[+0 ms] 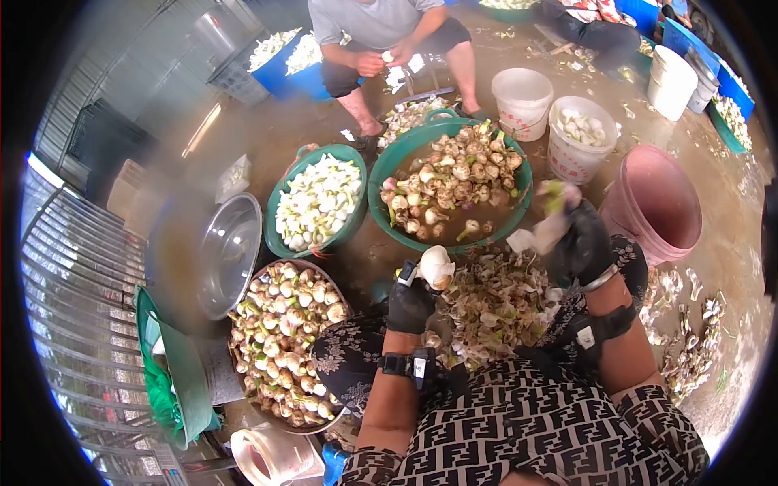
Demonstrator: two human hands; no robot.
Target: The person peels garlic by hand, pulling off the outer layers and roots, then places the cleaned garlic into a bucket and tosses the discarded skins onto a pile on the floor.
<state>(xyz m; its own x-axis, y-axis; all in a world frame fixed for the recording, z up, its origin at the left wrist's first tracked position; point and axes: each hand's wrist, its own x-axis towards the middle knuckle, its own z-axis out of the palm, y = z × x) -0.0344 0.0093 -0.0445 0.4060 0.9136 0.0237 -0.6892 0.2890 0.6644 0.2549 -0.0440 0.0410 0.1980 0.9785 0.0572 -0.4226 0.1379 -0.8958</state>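
Observation:
My left hand (410,304), in a black glove, is closed round a white garlic bulb (438,267) with a brownish root end. Up and to the right, my right hand (580,241), gloved in black too, pinches pale garlic skin (541,232), smeared by motion. Below and between both hands lies a heap of garlic peelings (494,308) over my lap. Just beyond them stands a green basin (378,202) of unpeeled garlic bulbs (466,166) in brownish water.
A green tub (275,235) of peeled garlic and a round container (301,262) of garlic bulbs stand left. Buckets line the right: a pink bucket (660,202), a white bucket (523,101) and a bucket of peeled garlic (577,162). Opposite sits another person (369,24), handling garlic.

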